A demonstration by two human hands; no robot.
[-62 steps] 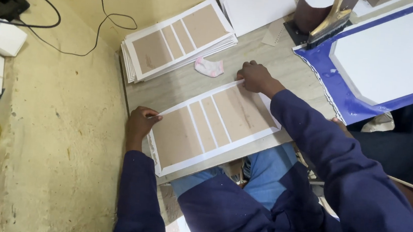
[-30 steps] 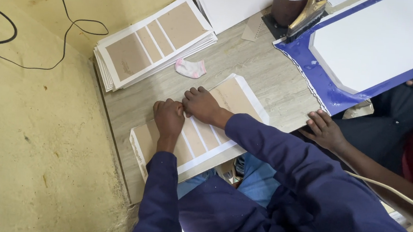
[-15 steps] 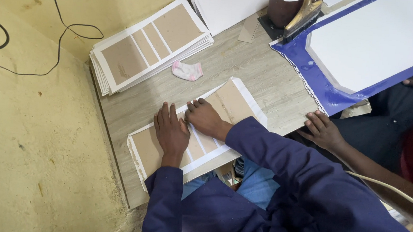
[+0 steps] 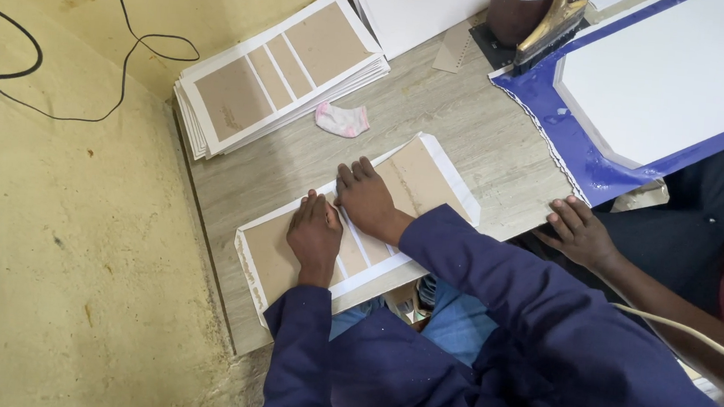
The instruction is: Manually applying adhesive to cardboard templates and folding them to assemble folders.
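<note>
Brown board panels glued on a white sheet make up the cover blank (image 4: 420,187) under the hands; it lies flat on the table (image 4: 465,121), at the near edge, just in front of the person. We judge it light, stiff across each panel, and apt to flex at the narrow gaps between panels; the paper margin would crease easily, so it is best lifted by two opposite edges, not by a corner. We count one blank in hand, with two wide panels and narrow strips between, partly covered. The left hand (image 4: 315,236) presses flat on it, fingers spread, gripping nothing; the right hand (image 4: 367,200) does likewise, just beside the left.

Beyond the blank lies one small pink-and-white sock (image 4: 342,120). Further beyond it, towards the wall, sits one stack of like blanks (image 4: 277,74); we cannot count its sheets. To the blank's right, another person's hand (image 4: 580,233) rests at the table's edge, near one blue-bordered white board (image 4: 576,152).
</note>
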